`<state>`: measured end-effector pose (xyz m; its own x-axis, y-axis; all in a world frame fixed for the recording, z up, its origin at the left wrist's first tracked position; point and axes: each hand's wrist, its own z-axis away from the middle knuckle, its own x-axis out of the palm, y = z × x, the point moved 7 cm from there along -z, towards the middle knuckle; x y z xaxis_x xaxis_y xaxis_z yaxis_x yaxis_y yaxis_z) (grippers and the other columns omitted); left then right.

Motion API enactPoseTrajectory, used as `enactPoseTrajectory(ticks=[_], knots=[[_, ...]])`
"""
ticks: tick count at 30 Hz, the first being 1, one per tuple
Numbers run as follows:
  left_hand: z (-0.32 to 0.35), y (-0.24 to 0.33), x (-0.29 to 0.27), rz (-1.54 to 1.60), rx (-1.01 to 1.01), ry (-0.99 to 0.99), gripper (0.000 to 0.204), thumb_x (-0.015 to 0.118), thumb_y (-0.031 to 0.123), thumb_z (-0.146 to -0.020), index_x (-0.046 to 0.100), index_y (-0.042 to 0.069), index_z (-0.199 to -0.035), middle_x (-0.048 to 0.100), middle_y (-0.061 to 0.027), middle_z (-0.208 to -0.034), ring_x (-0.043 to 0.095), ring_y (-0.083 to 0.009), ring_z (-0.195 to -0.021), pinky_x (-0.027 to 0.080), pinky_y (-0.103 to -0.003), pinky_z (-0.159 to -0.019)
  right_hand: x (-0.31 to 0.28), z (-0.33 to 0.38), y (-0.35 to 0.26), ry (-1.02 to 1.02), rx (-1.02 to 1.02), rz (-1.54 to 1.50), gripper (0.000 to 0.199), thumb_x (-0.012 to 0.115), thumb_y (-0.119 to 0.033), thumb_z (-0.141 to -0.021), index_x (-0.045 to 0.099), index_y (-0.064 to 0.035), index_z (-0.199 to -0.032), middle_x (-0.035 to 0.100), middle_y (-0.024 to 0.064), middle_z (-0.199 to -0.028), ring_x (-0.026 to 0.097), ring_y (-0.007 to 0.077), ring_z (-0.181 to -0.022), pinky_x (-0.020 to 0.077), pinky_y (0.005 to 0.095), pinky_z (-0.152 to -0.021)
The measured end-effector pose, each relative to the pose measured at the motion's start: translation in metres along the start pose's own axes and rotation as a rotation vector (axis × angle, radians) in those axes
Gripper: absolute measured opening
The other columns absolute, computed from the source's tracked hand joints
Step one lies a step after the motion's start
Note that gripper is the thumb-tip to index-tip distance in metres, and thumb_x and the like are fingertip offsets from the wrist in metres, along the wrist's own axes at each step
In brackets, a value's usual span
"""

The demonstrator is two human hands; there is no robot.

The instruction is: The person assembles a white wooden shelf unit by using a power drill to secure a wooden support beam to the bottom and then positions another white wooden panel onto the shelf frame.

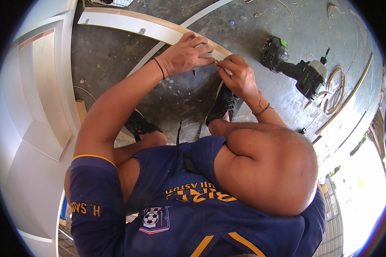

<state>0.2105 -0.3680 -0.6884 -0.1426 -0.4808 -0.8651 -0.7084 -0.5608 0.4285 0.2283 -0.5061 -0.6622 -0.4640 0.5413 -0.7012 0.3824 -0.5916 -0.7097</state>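
A long white board with a bare wood edge stretches across the upper left, with small metal fittings on its white face. My left hand is closed round the board near its right end, its fingers curled over the edge. Its thumb reaches towards a tiny metallic piece at the fingertips of my right hand. The right fingers are pinched on that piece against the board's end; its exact kind is too small to tell. My fingers partly hide the board's end.
A black and green cordless impact driver with a bit fitted lies on the concrete floor to the right. Beside it are coiled thin strips. A white cabinet stands at the left. My shoes are just below the board.
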Motion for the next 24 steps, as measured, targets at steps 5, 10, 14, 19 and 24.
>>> enactPoseTrajectory(ticks=[5, 10, 14, 19, 24], knots=[[-0.005, 0.002, -0.006, -0.021, 0.025, 0.023, 0.031, 0.059, 0.018, -0.076, 0.068, 0.026, -0.104, 0.054, 0.0024, -0.11, 0.047, -0.0178, -0.111, 0.035, -0.04, -0.098, -0.007, 0.0, -0.001, 0.026, 0.009, 0.013, 0.012, 0.068, -0.011, -0.074, 0.067, -0.0104, -0.086, 0.062, 0.0067, -0.086, 0.06, 0.0289, -0.082, 0.0501, 0.0397, -0.07], [-0.005, -0.002, -0.004, -0.013, 0.021, 0.023, 0.03, 0.059, 0.019, -0.075, 0.068, 0.025, -0.103, 0.054, 0.0032, -0.109, 0.048, -0.0173, -0.109, 0.035, -0.039, -0.097, -0.005, -0.003, 0.001, 0.026, 0.015, 0.004, 0.014, 0.068, -0.011, -0.074, 0.066, -0.0102, -0.088, 0.062, 0.0071, -0.087, 0.06, 0.0295, -0.083, 0.0501, 0.0397, -0.071], [-0.003, 0.0, 0.001, -0.047, 0.015, -0.018, 0.025, 0.057, 0.023, -0.081, 0.068, 0.027, -0.103, 0.054, 0.0048, -0.111, 0.047, -0.0161, -0.113, 0.035, -0.041, -0.096, -0.005, 0.0, 0.001, 0.03, 0.02, 0.002, 0.014, 0.069, -0.011, -0.074, 0.066, -0.0103, -0.088, 0.062, 0.0072, -0.087, 0.06, 0.0296, -0.083, 0.0502, 0.0398, -0.071], [-0.007, 0.002, -0.002, -0.034, 0.019, 0.025, 0.026, 0.061, 0.02, -0.077, 0.068, 0.026, -0.101, 0.054, 0.0037, -0.108, 0.048, -0.017, -0.11, 0.037, -0.04, -0.094, -0.01, 0.005, 0.002, 0.031, 0.049, -0.071, 0.015, 0.067, -0.01, -0.076, 0.067, -0.0086, -0.09, 0.064, 0.0093, -0.089, 0.06, 0.0296, -0.082, 0.0499, 0.0382, -0.07], [-0.007, 0.002, -0.004, -0.027, 0.025, 0.035, 0.03, 0.068, 0.018, -0.072, 0.067, 0.025, -0.101, 0.054, 0.003, -0.107, 0.049, -0.0172, -0.106, 0.038, -0.041, -0.092, -0.046, 0.005, -0.008, -0.23, 0.371, -0.449, 0.016, 0.064, -0.009, -0.083, 0.067, -0.0043, -0.098, 0.065, 0.0083, -0.089, 0.061, 0.017, -0.081, 0.0478, 0.0292, -0.069]])
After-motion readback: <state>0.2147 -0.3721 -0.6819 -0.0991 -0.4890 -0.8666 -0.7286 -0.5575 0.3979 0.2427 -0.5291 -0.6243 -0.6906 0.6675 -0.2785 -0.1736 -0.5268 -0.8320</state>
